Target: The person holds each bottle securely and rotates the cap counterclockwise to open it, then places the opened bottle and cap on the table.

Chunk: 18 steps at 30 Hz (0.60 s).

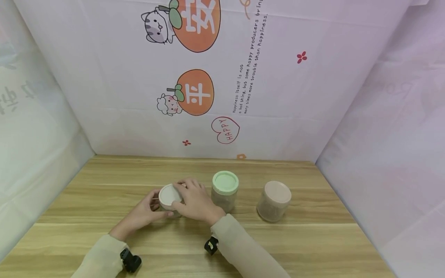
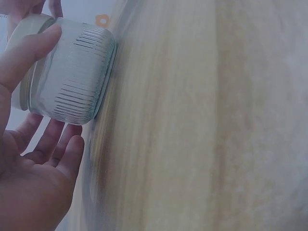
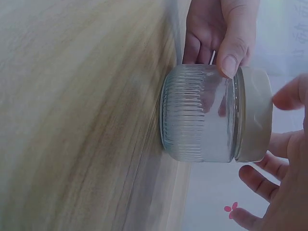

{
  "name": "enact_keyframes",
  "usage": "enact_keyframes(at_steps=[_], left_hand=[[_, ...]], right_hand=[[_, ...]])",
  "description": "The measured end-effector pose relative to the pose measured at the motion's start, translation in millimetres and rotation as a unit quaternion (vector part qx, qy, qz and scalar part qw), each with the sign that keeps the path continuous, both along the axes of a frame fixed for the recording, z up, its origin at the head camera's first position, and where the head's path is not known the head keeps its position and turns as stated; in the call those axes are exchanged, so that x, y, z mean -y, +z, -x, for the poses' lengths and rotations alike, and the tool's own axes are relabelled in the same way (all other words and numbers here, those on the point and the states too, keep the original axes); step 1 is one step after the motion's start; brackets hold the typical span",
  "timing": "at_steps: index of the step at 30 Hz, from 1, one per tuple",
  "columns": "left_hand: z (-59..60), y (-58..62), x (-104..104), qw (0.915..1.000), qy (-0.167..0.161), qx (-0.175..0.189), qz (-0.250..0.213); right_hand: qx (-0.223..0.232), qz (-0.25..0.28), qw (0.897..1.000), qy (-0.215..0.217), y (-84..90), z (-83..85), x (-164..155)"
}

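A small ribbed glass jar (image 1: 169, 206) with a white lid (image 1: 169, 195) stands on the wooden table (image 1: 104, 185). My left hand (image 1: 146, 214) holds the jar from the left. Its thumb (image 2: 29, 53) presses the glass just below the lid and its fingers (image 2: 53, 142) curve behind it. The left wrist view shows the jar (image 2: 72, 77) as see-through and empty. My right hand (image 1: 196, 202) arches over the lid from the right. Its fingers (image 3: 288, 94) are spread round the lid (image 3: 252, 115), close to its rim but not clamped on it.
A green-lidded jar (image 1: 225, 191) stands just right of my right hand, and a pink-lidded jar (image 1: 274, 200) further right; both hold something pale. Printed cloth walls (image 1: 222, 77) close in the table at the back and both sides.
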<state>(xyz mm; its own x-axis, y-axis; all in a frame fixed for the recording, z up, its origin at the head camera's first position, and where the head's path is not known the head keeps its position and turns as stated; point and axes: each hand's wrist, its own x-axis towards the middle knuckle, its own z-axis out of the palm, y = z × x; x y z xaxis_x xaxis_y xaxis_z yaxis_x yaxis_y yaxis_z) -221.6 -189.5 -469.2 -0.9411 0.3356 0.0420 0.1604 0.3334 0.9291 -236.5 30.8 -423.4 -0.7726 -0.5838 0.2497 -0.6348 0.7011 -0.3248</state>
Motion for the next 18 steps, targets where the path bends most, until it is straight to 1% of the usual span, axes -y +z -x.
enact_keyframes(at_steps=[7, 9, 12, 18], left_hand=[[0.0, 0.7, 1.0, 1.0000, 0.001, -0.003, 0.006], [0.1, 0.6, 1.1, 1.0000, 0.000, -0.003, 0.005], [0.2, 0.2, 1.2, 1.0000, 0.000, -0.005, 0.005], [0.2, 0.0, 0.8, 1.0000, -0.002, -0.007, 0.005]], right_hand=[[0.056, 0.010, 0.998, 0.023, 4.1, -1.0, 1.4], [0.066, 0.012, 0.997, 0.026, 4.5, -1.1, 1.7], [0.070, 0.011, 0.997, 0.032, 3.4, -0.7, 1.9], [0.060, 0.003, 0.997, 0.039, 0.9, -0.4, 3.2]])
